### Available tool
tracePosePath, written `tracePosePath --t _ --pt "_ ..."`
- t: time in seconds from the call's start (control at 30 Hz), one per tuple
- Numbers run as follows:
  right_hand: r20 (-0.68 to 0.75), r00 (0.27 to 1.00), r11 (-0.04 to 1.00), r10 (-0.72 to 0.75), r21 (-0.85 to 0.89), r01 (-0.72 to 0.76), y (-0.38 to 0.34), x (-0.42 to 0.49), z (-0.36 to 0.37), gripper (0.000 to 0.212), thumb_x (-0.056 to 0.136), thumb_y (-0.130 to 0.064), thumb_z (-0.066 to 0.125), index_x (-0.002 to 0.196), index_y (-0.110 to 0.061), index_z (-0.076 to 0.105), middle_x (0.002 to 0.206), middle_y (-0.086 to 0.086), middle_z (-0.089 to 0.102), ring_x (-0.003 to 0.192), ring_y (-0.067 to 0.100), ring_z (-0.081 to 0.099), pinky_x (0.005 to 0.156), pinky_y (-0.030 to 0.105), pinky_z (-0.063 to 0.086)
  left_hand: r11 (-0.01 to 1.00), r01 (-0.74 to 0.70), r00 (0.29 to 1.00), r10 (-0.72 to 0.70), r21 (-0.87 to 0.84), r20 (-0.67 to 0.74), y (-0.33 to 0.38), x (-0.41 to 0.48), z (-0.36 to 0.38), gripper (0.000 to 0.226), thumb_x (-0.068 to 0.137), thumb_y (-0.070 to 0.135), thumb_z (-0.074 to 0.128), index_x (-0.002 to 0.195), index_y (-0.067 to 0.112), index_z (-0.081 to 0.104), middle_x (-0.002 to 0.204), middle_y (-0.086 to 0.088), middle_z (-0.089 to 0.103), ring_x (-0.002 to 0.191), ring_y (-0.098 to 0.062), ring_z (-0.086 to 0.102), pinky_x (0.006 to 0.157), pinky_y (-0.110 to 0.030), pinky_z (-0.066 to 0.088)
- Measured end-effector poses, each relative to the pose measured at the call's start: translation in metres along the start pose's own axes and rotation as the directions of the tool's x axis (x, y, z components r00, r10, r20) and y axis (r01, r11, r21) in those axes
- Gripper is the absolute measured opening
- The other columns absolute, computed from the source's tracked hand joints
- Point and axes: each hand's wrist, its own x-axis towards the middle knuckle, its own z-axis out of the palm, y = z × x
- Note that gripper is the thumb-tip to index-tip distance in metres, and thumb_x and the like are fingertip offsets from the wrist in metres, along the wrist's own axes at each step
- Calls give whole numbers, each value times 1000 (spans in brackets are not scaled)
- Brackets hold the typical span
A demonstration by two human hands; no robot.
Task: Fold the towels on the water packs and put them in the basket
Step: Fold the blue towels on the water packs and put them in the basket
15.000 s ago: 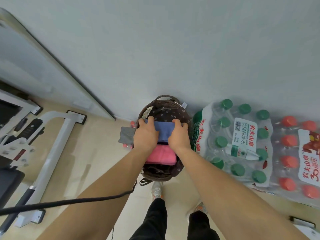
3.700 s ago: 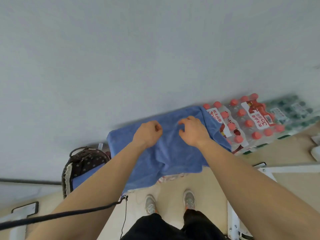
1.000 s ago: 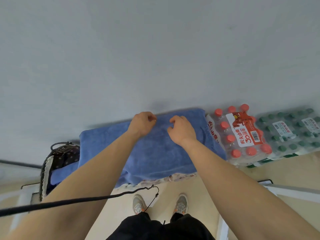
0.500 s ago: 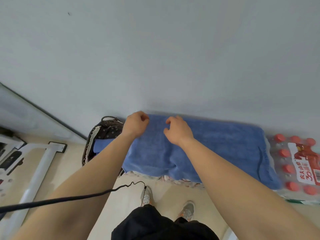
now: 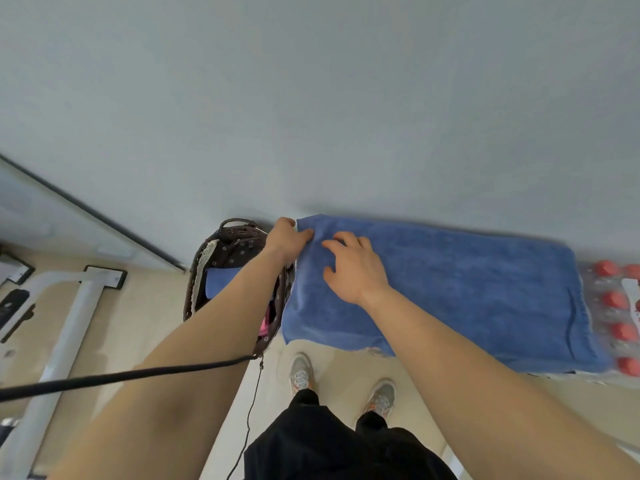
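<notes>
Lighting: soft, even, diffuse; faint shadow cast on wall (image 5: 311,98) behind towel (image 5: 450,289). Motion blur noted at right edge; wide-angle bending seen at borders.

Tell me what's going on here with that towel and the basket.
A person is working on a large blue towel spread flat over the water packs by the wall. The left hand pinches the towel's far left corner, and the right hand lies on the cloth just beside it, fingers spread. The towel is not yet folded. The basket stands on the floor to the left and already holds a folded blue towel and something pink.
</notes>
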Motion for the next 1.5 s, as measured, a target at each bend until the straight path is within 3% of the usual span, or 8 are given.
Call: tracePosePath --t 0.2,0.3,0.5,0.6,0.73,1.0,1.13,1.5 --pt "63 998 998 -1 -60 4 -6 3 -1 60 95 -37 49 152 -29 31 161 -5 21 142 25 24 103 42 42 980 -140 988 127 -143 -92 8 5 -14 5 89 20 65 89 14 65 73 2 61 73 -16 55 55 -22 42" --pt "63 998 999 12 -31 -10 -11 5 -2 61 95 -38 51 152 -27 31 161 -1 22 144 25 25 108 43 39 965 -168 979 141 -199 -145 13 9 -21 8 89 22 67 84 17 68 78 -2 67 74 -18 59 64 -29 49" --pt "-161 985 985 59 168 -32 -37 2 -2 31 91 -45 60 111 -23 54 112 -3 56 103 21 55 78 42 52 954 -168 977 126 -248 -173 18 7 -29 17 89 29 68 75 20 68 75 -6 68 68 -22 62 65 -37 59" --pt "-170 967 946 191 294 -135 -61 -5 4 44 84 -57 65 98 -21 45 97 -5 57 83 19 58 63 38 48 946 -186 973 140 -264 -183 21 1 -34 16 88 27 68 87 12 72 82 -6 71 67 -20 64 68 -40 61" --pt "-258 884 889 391 355 -290 -90 -12 15 63 72 -65 71 97 -17 38 93 -2 53 77 21 60 58 37 49 945 -219 966 176 -243 -187 26 -8 -37 15 90 23 65 89 9 71 74 2 68 46 -2 61 50 -18 52" --pt "-162 867 805 471 480 -347 -82 -16 6 28 85 -6 57 108 -13 42 101 9 62 89 34 63 74 44 52 936 -217 973 184 -276 -140 40 -23 -34 14 90 18 63 90 5 68 78 -4 71 58 -20 71 50 -22 50" --pt "-109 870 772 482 522 -362 -64 -32 1 22 84 -4 54 100 -16 43 93 5 60 83 30 60 70 45 54 940 -225 967 183 -256 -176 48 -27 -32 12 89 16 62 90 5 67 80 -7 71 59 -21 72 40 -16 42" --pt "-49 849 725 526 548 -418 21 -117 -13 16 79 4 47 88 -10 49 80 4 53 72 27 52 55 35 42 940 -313 921 267 -134 -283 90 -59 10 9 88 14 57 86 10 65 71 -3 68 62 -24 72 62 -36 60"
